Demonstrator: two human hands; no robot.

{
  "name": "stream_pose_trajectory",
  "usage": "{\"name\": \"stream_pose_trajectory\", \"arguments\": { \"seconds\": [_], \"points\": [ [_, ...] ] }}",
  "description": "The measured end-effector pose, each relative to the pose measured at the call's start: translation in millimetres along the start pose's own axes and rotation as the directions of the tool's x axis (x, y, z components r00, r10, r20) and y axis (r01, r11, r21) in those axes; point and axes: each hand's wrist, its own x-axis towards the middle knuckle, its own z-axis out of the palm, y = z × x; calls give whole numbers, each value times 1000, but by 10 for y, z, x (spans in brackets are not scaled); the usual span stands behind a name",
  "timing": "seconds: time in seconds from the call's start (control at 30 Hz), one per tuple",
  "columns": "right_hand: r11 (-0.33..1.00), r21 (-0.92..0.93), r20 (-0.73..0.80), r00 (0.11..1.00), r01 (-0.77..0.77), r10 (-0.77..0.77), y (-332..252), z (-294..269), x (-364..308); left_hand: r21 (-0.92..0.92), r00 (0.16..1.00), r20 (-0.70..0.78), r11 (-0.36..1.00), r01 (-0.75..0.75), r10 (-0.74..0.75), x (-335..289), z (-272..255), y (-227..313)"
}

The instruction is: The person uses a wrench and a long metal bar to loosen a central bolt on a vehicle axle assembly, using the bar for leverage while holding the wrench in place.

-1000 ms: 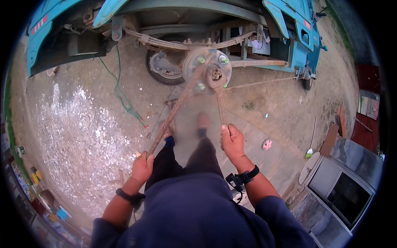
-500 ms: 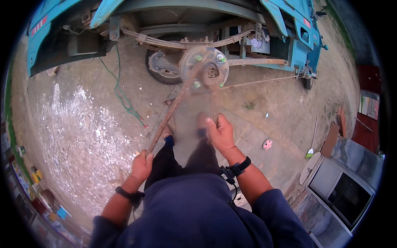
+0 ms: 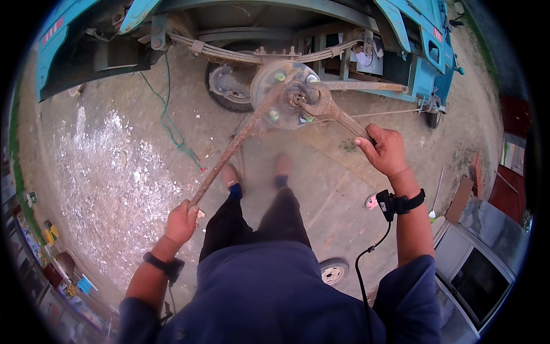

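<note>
My left hand (image 3: 182, 222) is wrapped round the lower end of a long rusty bar (image 3: 229, 153). The bar slants up to the right, its far end lying across the face of the wheel hub (image 3: 263, 83), among studs with green nuts (image 3: 274, 115). In my closed right hand (image 3: 385, 150) is a big rusty open-end wrench (image 3: 339, 115). Its forked jaw is at the protruding centre of the hub, over or beside the rusty centre piece (image 3: 298, 98); whether it grips there I cannot tell.
Behind the hub are a leaf spring (image 3: 223, 54) and a blue vehicle body (image 3: 421, 46). A green cable (image 3: 165, 123) lies on the ground to the left. A small wheel (image 3: 333, 271) sits near my right side, a pink round thing (image 3: 371, 202) beyond it.
My right hand has swung outward to the right, turning the wrench from hanging below the hub to slanting down right. My left hand has shifted slightly left with the bar.
</note>
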Motion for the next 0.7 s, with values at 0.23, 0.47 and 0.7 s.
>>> {"name": "stream_pose_trajectory", "arguments": {
  "seconds": [0.23, 0.47, 0.7],
  "points": [
    [998, 18, 91, 994, 66, -67, 83, 39, 117, -19, 999, 14, 999, 48, -48, -59, 62, -43],
    [996, 42, 147, 986, 73, -79, 150, 86, 229, -25, 998, 9, 998, 66, -65, -94, 126, -16],
    [988, 157, 142, 990, -1, -22, 46, 232, 140, -38, 997, -2, 996, 82, -82, -115, 173, -24]
  ]
}}
